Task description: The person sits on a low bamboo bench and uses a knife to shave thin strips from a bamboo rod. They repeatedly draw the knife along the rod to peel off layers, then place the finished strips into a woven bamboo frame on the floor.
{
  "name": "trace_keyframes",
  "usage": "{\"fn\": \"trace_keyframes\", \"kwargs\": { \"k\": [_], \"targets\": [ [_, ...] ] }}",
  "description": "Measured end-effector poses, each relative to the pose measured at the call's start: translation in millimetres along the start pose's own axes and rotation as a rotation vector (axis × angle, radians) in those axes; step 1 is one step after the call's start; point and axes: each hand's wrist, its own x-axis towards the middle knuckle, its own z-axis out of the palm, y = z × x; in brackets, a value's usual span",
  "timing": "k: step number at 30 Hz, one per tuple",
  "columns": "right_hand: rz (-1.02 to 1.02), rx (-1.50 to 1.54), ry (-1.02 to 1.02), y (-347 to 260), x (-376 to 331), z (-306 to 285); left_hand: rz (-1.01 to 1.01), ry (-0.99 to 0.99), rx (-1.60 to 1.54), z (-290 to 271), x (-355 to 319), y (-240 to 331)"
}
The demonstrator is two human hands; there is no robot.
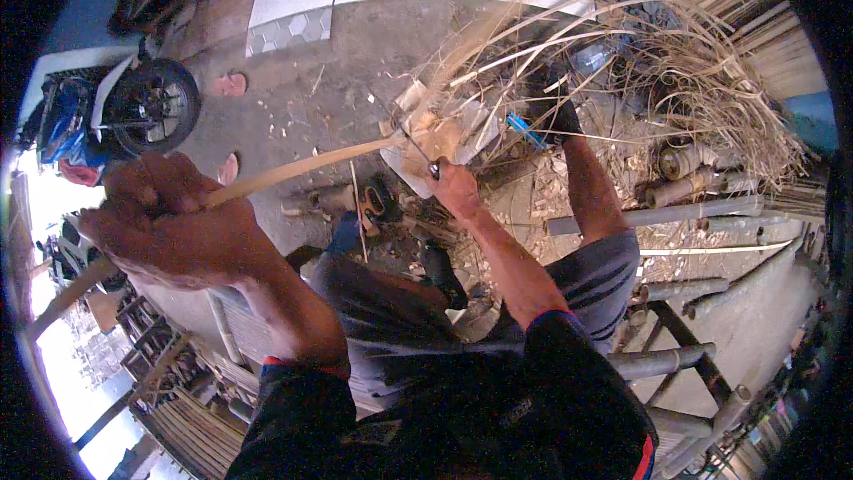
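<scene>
My left hand (182,227) is raised at the left, its fingers wrapped round a long, pale bamboo strip (311,162). From that fist the strip runs right to a knife, whose thin dark blade (410,137) points up and left. Beyond the blade the strip seems to continue upward as a motion blur. My right hand (457,188) is closed on the knife's handle (434,169). Under the blade lies a worn tan and white pad (413,164); what supports it is hidden.
Tangled shavings (711,80) heap at the upper right, above bamboo pieces (684,187). A grey pole (657,213) lies by my right leg. Around my feet are wood chips and a blue object (524,129). A motorcycle wheel (151,107) and sandals (231,84) are at the left.
</scene>
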Motion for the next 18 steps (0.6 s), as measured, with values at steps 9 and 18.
{"fn": "trace_keyframes", "kwargs": {
  "k": [9,18],
  "targets": [
    [-0.166,0.281,0.034,-95,4,-68,0.527,0.203,0.318,8,12,-41],
    [0.094,0.087,-0.124,19,19,8,-0.089,0.005,-0.221,13,14,-36]
  ]
}}
